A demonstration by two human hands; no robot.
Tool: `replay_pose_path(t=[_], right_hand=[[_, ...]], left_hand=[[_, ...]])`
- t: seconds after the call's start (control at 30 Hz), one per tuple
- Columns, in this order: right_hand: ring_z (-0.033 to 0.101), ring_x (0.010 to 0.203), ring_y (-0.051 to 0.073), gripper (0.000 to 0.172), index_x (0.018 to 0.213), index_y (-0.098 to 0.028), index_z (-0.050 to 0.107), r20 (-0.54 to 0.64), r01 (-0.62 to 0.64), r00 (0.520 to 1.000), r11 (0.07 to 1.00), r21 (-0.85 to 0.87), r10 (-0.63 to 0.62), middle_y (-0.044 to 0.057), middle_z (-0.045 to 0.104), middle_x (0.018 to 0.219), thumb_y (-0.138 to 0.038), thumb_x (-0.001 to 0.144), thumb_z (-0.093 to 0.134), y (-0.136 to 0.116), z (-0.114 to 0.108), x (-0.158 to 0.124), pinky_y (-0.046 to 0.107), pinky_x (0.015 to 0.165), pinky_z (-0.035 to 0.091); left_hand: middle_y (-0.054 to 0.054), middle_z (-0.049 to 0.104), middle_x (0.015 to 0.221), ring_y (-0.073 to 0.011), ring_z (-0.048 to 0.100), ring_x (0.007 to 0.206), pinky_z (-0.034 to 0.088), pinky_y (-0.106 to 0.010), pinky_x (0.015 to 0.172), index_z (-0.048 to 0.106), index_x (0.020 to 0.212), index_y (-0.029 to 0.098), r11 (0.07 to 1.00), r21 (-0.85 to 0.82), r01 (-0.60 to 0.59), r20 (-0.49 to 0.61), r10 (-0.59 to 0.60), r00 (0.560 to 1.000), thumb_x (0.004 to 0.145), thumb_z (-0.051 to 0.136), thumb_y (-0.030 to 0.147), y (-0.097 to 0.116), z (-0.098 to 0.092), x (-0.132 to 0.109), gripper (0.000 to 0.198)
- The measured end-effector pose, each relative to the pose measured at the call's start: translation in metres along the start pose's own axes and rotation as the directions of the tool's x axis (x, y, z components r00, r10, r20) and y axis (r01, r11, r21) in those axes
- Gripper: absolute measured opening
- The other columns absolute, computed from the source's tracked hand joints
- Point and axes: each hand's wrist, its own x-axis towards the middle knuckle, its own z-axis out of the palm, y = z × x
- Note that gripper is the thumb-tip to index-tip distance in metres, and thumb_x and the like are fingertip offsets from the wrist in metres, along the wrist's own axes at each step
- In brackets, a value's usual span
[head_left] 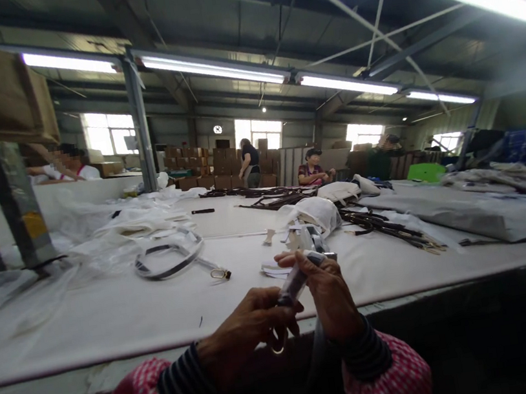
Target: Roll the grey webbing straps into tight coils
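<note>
Left hand and right hand pinch a strap, apparently part-wrapped; beyond the fingers, bundled dark straps lie bare.

The table leaves passage left of the hands; beyond, a looped strap obstructs, and dark straps bar the far right.
</note>
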Motion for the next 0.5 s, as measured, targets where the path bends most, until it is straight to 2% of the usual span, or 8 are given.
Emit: replay_pose_path(t=[0.07, 0.17, 0.27, 0.33, 0.4, 0.5], right_hand=[[0.064, 0.112, 0.030, 0.040, 0.082, -0.019, 0.079, -0.004, -0.023, 1.000, 1.000, 0.005, 0.023, 0.011, 0.075, 0.109, -0.055, 0.091, 0.064, -0.001, -0.003, 0.001, 0.042, 0.102, 0.041], [0.066, 0.108, 0.031, 0.043, 0.081, -0.018, 0.080, 0.002, -0.076, 0.997, 0.996, 0.055, 0.076, 0.013, 0.076, 0.106, -0.058, 0.088, 0.066, -0.004, -0.005, 0.001, 0.042, 0.097, 0.043], [0.067, 0.104, 0.031, 0.045, 0.080, -0.018, 0.079, -0.003, -0.079, 0.997, 0.992, 0.103, 0.080, 0.013, 0.076, 0.104, -0.061, 0.086, 0.068, -0.004, -0.002, 0.001, 0.040, 0.091, 0.046], [0.068, 0.101, 0.029, 0.045, 0.080, -0.017, 0.079, -0.002, -0.082, 0.997, 0.992, 0.097, 0.083, 0.013, 0.076, 0.104, -0.061, 0.085, 0.069, 0.000, 0.000, 0.001, 0.038, 0.089, 0.048], [0.069, 0.095, 0.026, 0.046, 0.083, -0.017, 0.080, -0.008, -0.093, 0.996, 0.994, 0.063, 0.094, 0.012, 0.077, 0.099, -0.061, 0.084, 0.070, 0.005, -0.003, -0.001, 0.035, 0.086, 0.049], [0.069, 0.079, 0.023, 0.056, 0.089, -0.014, 0.080, 0.067, -0.176, 0.982, 0.984, 0.028, 0.174, 0.011, 0.075, 0.085, -0.067, 0.087, 0.061, 0.010, -0.017, -0.013, 0.031, 0.068, 0.051]], left_hand=[[-0.005, 0.070, 0.072, -0.0108, 0.058, 0.053, 0.032, -0.021, 0.051, 0.069, 0.102, 0.011, 1.000, 0.015, -0.026, 0.036, 0.026, 0.999, 0.085, 0.069, 0.040, -0.003, 0.001, -0.004, 0.033], [-0.008, 0.073, 0.080, -0.0127, 0.064, 0.063, 0.036, -0.021, 0.057, 0.070, 0.102, 0.011, 0.996, 0.044, -0.083, 0.102, 0.078, 0.992, 0.087, 0.068, 0.035, 0.002, 0.001, -0.012, 0.028], [-0.009, 0.074, 0.093, -0.0144, 0.068, 0.067, 0.037, -0.020, 0.054, 0.068, 0.105, 0.015, 0.999, -0.008, -0.034, 0.103, 0.034, 0.994, 0.087, 0.070, 0.042, 0.007, 0.004, -0.009, 0.033], [-0.007, 0.073, 0.082, -0.0118, 0.062, 0.054, 0.033, -0.019, 0.046, 0.067, 0.101, 0.014, 1.000, -0.012, 0.023, 0.031, -0.022, 0.999, 0.086, 0.067, 0.055, 0.006, 0.005, -0.001, 0.044], [-0.002, 0.065, 0.061, -0.0085, 0.050, 0.040, 0.026, -0.019, 0.039, 0.066, 0.089, 0.013, 0.997, 0.049, 0.056, -0.043, -0.054, 0.998, 0.083, 0.064, 0.066, 0.004, 0.004, 0.005, 0.054], [0.003, 0.054, 0.047, -0.0056, 0.036, 0.032, 0.020, -0.019, 0.035, 0.064, 0.077, 0.013, 0.991, 0.131, 0.039, -0.094, -0.026, 0.995, 0.081, 0.064, 0.069, 0.006, -0.003, 0.007, 0.056]])
